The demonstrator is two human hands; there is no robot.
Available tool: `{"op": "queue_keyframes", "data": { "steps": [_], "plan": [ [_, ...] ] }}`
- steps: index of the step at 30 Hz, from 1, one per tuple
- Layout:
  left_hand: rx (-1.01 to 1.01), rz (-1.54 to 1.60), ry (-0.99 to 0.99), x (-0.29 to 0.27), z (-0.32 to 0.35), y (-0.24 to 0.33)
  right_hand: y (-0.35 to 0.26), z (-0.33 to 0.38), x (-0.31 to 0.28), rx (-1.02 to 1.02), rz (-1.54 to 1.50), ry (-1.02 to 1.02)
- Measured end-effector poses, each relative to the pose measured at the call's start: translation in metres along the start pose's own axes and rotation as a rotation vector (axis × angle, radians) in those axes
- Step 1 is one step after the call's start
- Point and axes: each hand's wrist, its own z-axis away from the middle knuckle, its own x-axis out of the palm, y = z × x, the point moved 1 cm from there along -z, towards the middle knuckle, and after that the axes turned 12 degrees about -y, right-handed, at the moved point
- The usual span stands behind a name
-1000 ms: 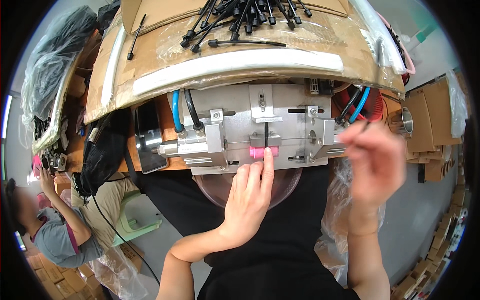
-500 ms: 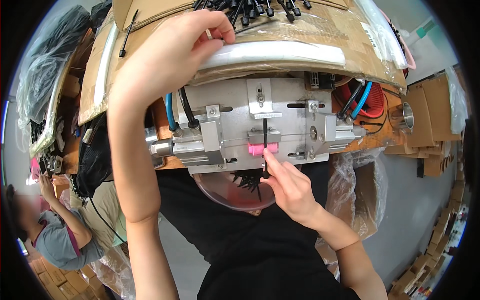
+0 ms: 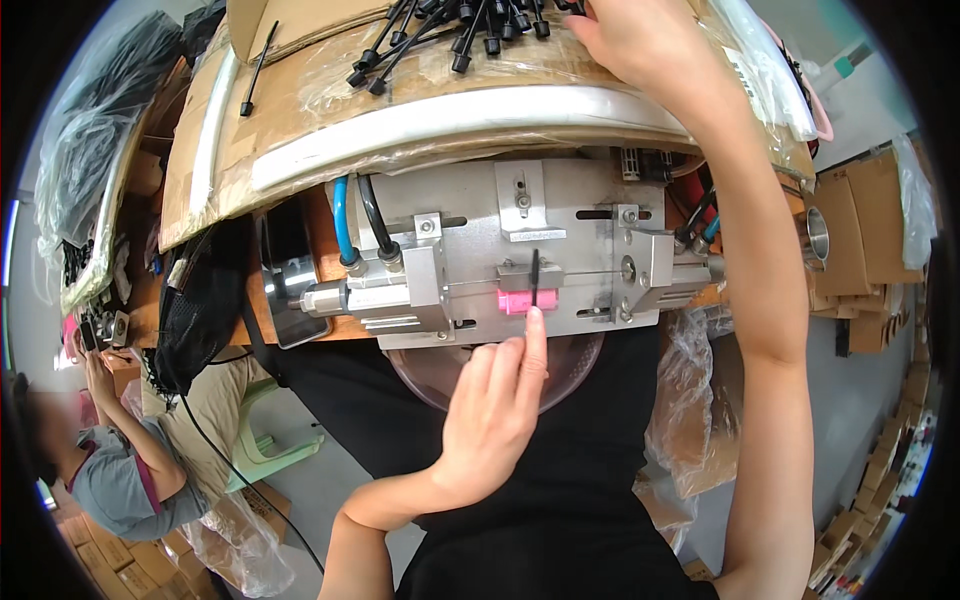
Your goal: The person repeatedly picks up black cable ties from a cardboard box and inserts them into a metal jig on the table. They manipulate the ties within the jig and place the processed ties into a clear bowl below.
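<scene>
Scene: We look down from a head camera at a workbench, with our two bare arms reaching up into the picture.
Left hand: Our left hand [image 3: 490,420] is at the centre. Its forefinger is stretched out and the other fingers are half curled, and we see nothing clasped in it.
Contact: The forefinger tip touches the lower edge of a small pink block [image 3: 518,301] on the front of a metal fixture [image 3: 450,270].
Black piece: A slim black tie [image 3: 535,278] stands upright in the fixture's slot, just above the pink block and the fingertip.
Right hand: Our right hand [image 3: 640,40] reaches far up to a heap of black ties [image 3: 440,30] on a cardboard tray [image 3: 300,110] behind the fixture. The picture's edge cuts off its fingers, so we cannot tell whether it grips one.
Step in hand: We judge that the left hand is seating the tie in the fixture while the right hand goes to the heap.
Next move calls for: The fingertip needs to come clear of the slot, and a single tie needs to be separated from the tangled heap.
Nearby: A clear round dish [image 3: 570,360] sits under the fixture. A blue hose [image 3: 342,215] enters the fixture on the left.
Others: Another person [image 3: 110,480] sits low on our left, well apart from us.
</scene>
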Motion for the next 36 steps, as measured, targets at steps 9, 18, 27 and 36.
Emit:
{"op": "queue_keyframes", "data": {
  "steps": [9,18,27,36],
  "plan": [
    [-0.054,-0.074,-0.073,0.006,-0.008,-0.003,-0.004,0.085,-0.050,0.229,-0.961,0.085],
    [0.018,-0.110,0.329,-0.104,-0.120,-0.115,-0.130,0.216,0.042,0.065,-0.655,-0.024],
    [0.002,0.119,0.182,-0.125,-0.097,-0.097,-0.127,0.209,0.064,0.046,-0.664,-0.097],
    [-0.032,0.110,0.041,-0.006,-0.002,-0.005,-0.110,0.209,0.018,0.240,-0.664,-0.080]
  ]
}}
